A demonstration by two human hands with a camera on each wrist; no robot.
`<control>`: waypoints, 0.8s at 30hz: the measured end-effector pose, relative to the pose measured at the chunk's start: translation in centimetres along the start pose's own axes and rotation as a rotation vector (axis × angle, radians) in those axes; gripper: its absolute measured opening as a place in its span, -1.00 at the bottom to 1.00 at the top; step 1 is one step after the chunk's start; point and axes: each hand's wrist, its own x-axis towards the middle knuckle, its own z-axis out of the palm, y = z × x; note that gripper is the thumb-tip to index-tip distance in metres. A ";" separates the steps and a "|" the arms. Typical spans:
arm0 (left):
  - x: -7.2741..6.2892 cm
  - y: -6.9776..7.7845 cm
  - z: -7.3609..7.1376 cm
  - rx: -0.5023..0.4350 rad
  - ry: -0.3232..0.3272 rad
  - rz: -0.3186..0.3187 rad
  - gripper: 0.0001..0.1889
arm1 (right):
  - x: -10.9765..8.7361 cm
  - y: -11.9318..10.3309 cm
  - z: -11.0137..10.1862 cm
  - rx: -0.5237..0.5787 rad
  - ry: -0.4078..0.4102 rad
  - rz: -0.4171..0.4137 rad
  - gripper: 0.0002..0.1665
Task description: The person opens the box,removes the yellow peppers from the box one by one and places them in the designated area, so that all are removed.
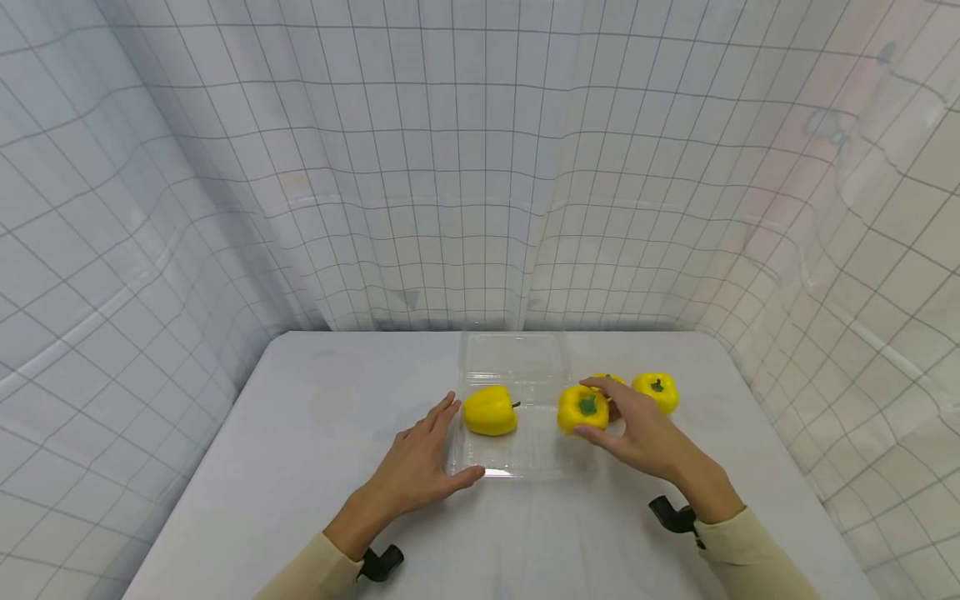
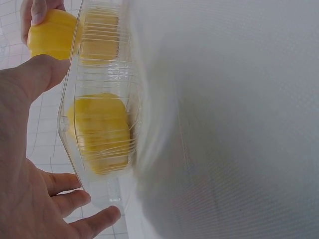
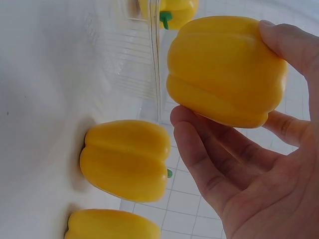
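A clear plastic clamshell container (image 1: 540, 450) lies with its lid (image 1: 513, 354) folded back. Inside its left part a yellow bell pepper (image 1: 489, 411) rests on its side, stem to the right. My left hand (image 1: 422, 467) is at the container's left front corner, fingers spread and fairly straight, holding nothing. Near the container's right rim, my right hand (image 1: 647, 429) grips another yellow bell pepper (image 3: 224, 69) between thumb and fingers, raised off the table with its green stem up. The right wrist view shows the thumb on one side and fingers on the other.
Two more yellow peppers stand on the white table (image 1: 330, 383) right of the container: one pepper (image 3: 127, 159) partly hidden behind my right hand in the head view, the other pepper (image 1: 657, 392) farther right. White grid-patterned curtains (image 1: 480, 208) enclose the table's back and sides.
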 end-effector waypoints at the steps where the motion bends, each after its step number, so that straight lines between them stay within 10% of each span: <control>1: 0.0 0.0 0.0 -0.003 -0.003 -0.001 0.23 | 0.0 0.0 0.0 0.002 0.004 -0.005 -0.17; 24: -0.1 0.0 0.0 -0.016 -0.011 -0.008 0.22 | -1.5 1.1 -1.5 0.016 0.017 0.041 -0.14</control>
